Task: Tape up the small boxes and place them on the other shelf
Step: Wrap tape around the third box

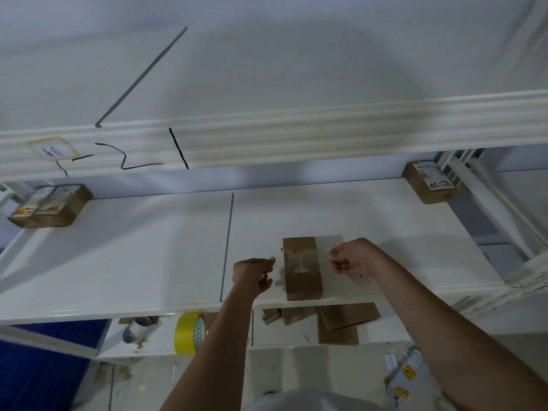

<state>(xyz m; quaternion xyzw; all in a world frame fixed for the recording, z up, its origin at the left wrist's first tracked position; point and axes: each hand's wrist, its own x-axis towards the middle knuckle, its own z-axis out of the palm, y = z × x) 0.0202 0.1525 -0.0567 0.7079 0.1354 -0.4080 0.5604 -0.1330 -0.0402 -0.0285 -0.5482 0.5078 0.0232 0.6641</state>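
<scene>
A small brown cardboard box (302, 284) lies near the front edge of the white middle shelf (148, 247). A strip of clear tape (300, 258) stretches across its top. My left hand (252, 274) is just left of the box, and its thumb and forefinger pinch the tape's left end. On the other side of the box, my right hand (353, 258) pinches the tape's right end with curled fingers. Both hands hover just above the shelf.
A yellow tape roll (189, 333) stands on the lower shelf beside a grey cylinder (135, 329); flat cardboard pieces (344, 321) lie to its right. Labelled brown boxes sit at the back left (50, 206) and back right (430, 182). An upper shelf (267, 137) overhangs.
</scene>
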